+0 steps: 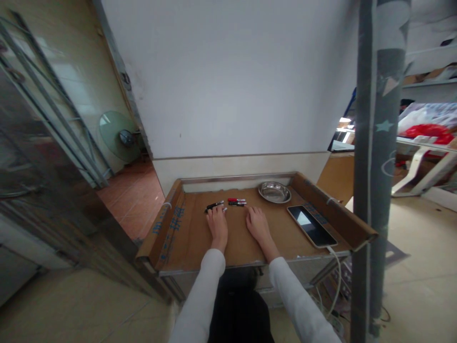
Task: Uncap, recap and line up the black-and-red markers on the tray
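Note:
My left hand [217, 224] is over the cardboard-lined tabletop, its fingers closed over a black marker whose ends stick out on both sides. Just beyond those fingertips lies another black marker [215, 205], slightly slanted. A red marker [235, 200] and a black marker [237, 204] lie side by side in the middle. Close to their right end is my right hand [257, 224], with slightly bent fingers apart and nothing visible in them; its index fingertip is near the black marker's tip.
A round metal dish [274, 192] stands at the back right. In front of it lies a phone [312, 226] with a white cable [337, 281] hanging over the front edge. Raised cardboard sides [332, 209] border the table. A grey post [373, 166] rises at the right.

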Motion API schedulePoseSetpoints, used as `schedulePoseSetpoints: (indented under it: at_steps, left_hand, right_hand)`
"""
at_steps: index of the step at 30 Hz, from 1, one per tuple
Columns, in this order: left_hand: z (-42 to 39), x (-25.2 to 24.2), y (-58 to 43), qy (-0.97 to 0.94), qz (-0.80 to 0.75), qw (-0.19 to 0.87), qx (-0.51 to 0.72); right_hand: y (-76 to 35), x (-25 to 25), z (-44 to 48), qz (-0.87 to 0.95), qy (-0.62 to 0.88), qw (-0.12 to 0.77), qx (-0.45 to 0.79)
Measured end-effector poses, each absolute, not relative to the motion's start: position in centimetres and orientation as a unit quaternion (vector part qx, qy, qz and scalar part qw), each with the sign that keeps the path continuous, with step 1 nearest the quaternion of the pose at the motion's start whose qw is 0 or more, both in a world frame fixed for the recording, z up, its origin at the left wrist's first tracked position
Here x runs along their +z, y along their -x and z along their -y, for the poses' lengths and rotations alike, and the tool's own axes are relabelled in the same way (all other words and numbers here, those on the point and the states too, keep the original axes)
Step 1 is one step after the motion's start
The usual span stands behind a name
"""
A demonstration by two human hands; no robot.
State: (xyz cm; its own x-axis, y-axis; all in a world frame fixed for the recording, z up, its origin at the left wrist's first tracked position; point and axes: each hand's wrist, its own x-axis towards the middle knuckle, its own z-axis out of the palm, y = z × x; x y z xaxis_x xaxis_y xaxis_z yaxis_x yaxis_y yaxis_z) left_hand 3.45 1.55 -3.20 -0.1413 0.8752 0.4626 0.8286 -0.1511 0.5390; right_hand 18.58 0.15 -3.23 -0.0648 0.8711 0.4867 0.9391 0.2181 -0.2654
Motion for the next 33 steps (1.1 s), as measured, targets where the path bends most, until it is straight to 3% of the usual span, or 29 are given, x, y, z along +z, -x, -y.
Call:
schedulePoseSetpoints:
  at_steps: [8,18,26,33]
  left_hand:
    - [-3.5,-4.1,-3.3,-0.634,-0.646,-0.036,0.423]
    - [-4.4,-3.4,-2.7,-0.617,-0.712,-0.048,0.330]
    - [-4.1,-3.6,-4.2,-0.766,-0.572,-0.062,0.287]
    - [-4.6,-3.2,-4.9,-0.773,-0.569,-0.061,0.276]
  right_hand:
    - [-18.3,-3.0,-1.3,0.715,0.653,0.232,-0.094]
    - [-18.1,-3.0,-1.6,0.711,0.664,0.214,-0.094]
    - [-18.3,-3.9,-2.1,0.701,0.667,0.225,-0.113]
    - [-18.6,-4.0,-2.1,0.685,0.677,0.245,-0.110]
